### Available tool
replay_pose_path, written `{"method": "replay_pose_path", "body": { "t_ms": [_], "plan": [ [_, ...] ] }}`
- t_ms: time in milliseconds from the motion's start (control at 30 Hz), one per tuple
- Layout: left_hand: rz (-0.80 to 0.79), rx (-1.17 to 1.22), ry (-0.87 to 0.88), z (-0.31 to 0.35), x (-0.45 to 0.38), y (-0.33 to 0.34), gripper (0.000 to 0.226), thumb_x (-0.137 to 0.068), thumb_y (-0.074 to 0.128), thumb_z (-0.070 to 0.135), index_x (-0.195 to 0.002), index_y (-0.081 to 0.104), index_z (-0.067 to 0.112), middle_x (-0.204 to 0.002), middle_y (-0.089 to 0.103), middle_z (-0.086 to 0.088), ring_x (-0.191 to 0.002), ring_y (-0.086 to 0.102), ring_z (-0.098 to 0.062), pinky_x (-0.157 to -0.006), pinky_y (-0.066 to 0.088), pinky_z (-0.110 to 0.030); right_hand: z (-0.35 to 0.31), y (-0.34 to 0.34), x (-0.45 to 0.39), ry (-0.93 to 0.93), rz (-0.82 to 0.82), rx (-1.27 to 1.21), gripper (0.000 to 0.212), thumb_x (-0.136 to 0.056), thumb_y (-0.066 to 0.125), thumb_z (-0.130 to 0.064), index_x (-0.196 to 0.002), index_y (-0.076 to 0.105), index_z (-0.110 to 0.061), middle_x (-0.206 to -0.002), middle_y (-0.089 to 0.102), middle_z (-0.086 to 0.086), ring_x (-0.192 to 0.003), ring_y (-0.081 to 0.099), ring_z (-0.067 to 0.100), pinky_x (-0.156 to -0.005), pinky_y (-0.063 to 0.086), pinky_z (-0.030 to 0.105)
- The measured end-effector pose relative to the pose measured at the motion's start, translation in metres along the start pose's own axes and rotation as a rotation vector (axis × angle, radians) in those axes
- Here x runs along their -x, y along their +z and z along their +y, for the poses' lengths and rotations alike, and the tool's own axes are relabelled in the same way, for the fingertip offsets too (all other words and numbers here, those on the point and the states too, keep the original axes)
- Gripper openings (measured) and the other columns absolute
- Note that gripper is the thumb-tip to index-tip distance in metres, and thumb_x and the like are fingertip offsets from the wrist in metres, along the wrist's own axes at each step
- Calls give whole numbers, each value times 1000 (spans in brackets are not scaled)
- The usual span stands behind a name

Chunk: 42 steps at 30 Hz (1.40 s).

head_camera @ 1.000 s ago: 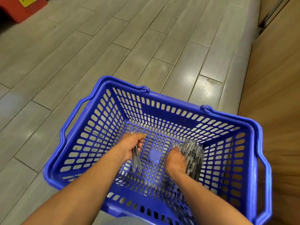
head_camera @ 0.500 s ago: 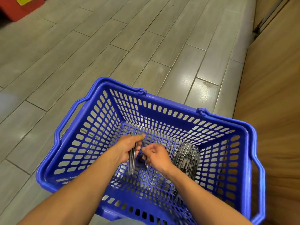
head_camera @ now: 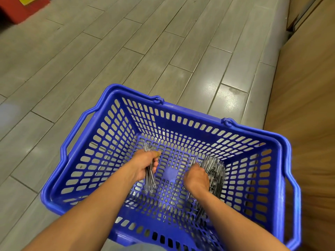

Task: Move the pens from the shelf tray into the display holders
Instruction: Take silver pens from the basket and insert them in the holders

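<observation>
Pens, bundle one (head_camera: 150, 175): slim clear-barrelled sticks, gripped upright in the left hand (head_camera: 143, 164), fingers and thumb curled round the middle so both ends stick out; held as a gathered batch, probably so that many go at once.

Pens, loose heap (head_camera: 213, 175): lying on the basket floor at right, against the right wall. Right hand (head_camera: 195, 180) rests on the heap's left edge, knuckles up; fingers are hidden beneath the hand, so whether they pinch any pens cannot be told. Judged to be reaching for more to pass to the left hand.

Shopping basket (head_camera: 279, 160): blue, perforated plastic, handles folded down along the rim, standing on grey floor tiles (head_camera: 126, 51).

Wooden panel (head_camera: 308, 87): at right, just beside the basket.

Display holders, shelf tray: neither in view.

Red object (head_camera: 21, 8): far left corner, unidentified.
</observation>
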<state>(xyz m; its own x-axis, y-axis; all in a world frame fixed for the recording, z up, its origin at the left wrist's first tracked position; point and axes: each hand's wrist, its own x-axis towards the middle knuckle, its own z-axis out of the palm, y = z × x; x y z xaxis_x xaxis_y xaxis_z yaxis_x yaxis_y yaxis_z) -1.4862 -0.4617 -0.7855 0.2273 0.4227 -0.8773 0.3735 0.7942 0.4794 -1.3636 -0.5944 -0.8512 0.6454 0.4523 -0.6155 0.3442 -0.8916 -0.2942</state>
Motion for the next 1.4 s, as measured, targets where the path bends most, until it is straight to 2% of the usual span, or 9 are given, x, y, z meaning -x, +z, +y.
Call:
{"method": "replay_pose_path", "body": {
  "t_ms": [67,267,367,500,700,833,1033,1200,1400],
  "plan": [
    [1,-7,-1,0,-1,-1,7,-95,62,9,-95,64,3,-56,55,-2,-46,49,-12,-43,47,-23,0,5,-3,-11,27,87,28,-91,58,-6,-118,50,-9,-85,56,1,-80,59,18,-75,53,30],
    [1,8,12,-3,-2,-2,25,-90,67,6,-112,63,-3,-63,59,-4,-47,51,-11,-43,48,-23,-3,18,-9,-31,48,113,50,-99,42,-10,-146,25,-3,-75,54,0,-62,54,13,-48,43,26],
    [4,12,25,-4,-3,-3,30,-87,69,6,-115,63,-4,-72,62,-6,-50,53,-11,-47,49,-24,-14,16,-4,53,-5,-127,42,-99,51,-15,-136,34,-5,-81,55,0,-59,54,12,-43,45,25],
    [7,33,29,-4,-3,-3,35,-80,77,15,-109,64,0,-71,62,-4,-47,55,-10,-46,49,-24,-46,10,15,-139,-227,-593,24,-94,61,-13,-116,51,-13,-92,65,4,-78,68,18,-68,59,33],
    [39,68,23,-1,-5,-9,61,-77,83,21,-125,53,-3,-78,66,-11,-56,66,-24,-50,53,-31,-60,11,38,-372,-343,-757,17,-90,68,-16,-103,58,-19,-93,66,3,-84,65,15,-80,58,34],
    [-39,31,5,-2,-1,-5,47,-85,75,13,-124,56,-6,-90,72,-20,-64,70,-30,-50,55,-35,-54,3,39,-411,-394,-830,15,-90,69,-18,-103,62,-17,-87,68,3,-74,66,12,-70,57,25],
    [-22,40,7,-4,-4,-4,7,-92,61,4,-98,59,0,-66,53,-5,-54,49,-15,-58,46,-32,-11,-4,11,-95,-13,-212,11,-97,56,-25,-107,54,-19,-89,63,-3,-71,62,11,-60,51,22],
    [-7,87,-2,-3,-4,-4,8,-93,55,-1,-100,55,1,-70,51,-5,-54,48,-14,-56,45,-30,14,9,6,-115,-23,339,63,-90,57,-8,-146,28,-12,-126,52,11,-107,57,27,-97,50,38],
    [-12,91,-15,-7,-4,-6,10,-94,53,-1,-103,55,1,-66,51,-5,-48,48,-12,-47,46,-25,12,22,4,-120,22,236,64,-89,53,-1,-145,25,-14,-105,56,6,-91,57,21,-80,53,32]
  ]
}}
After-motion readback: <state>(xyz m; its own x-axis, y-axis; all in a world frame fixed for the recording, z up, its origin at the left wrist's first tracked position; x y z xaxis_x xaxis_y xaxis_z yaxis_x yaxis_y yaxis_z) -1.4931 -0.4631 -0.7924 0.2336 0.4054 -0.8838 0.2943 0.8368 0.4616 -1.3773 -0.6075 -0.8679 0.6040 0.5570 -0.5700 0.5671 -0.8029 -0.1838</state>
